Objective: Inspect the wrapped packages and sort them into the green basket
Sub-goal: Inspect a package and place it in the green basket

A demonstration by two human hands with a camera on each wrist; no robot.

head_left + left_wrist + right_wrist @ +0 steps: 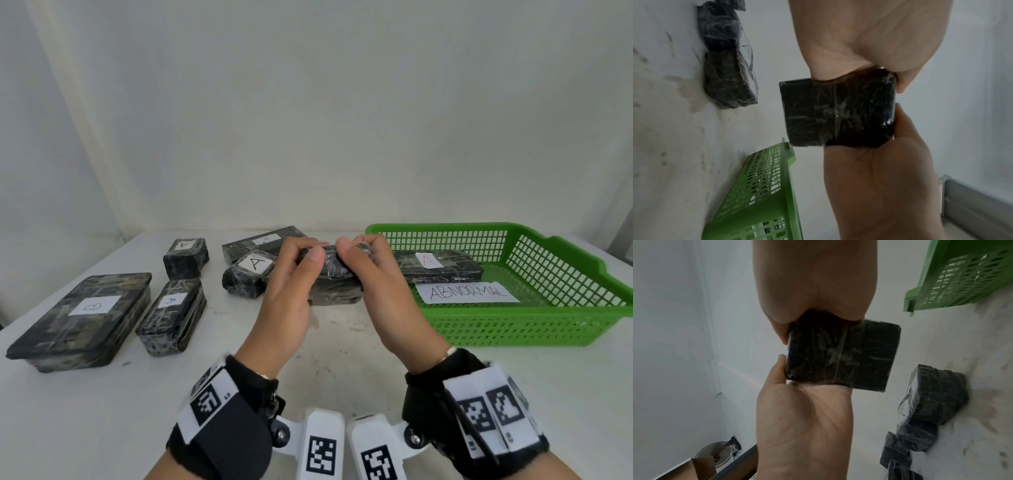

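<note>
Both of my hands hold a small black plastic-wrapped package (334,287) a little above the middle of the table. My left hand (294,274) grips its left end and my right hand (370,270) grips its right end, thumbs on top. No label shows on it. The left wrist view has the package (828,110) between my left hand (869,53) and my right hand (875,170). The green basket (513,329) stands to the right. Inside it lie a long package marked with a red A (442,265) and a paper reading ABNORMAL (466,292).
More wrapped packages lie on the white table (342,349): a large flat one marked B (82,318) at the left, two marked A (173,315) (186,257) beside it, another A (250,274) and a long one (260,243) just behind my left hand. A wall closes the back.
</note>
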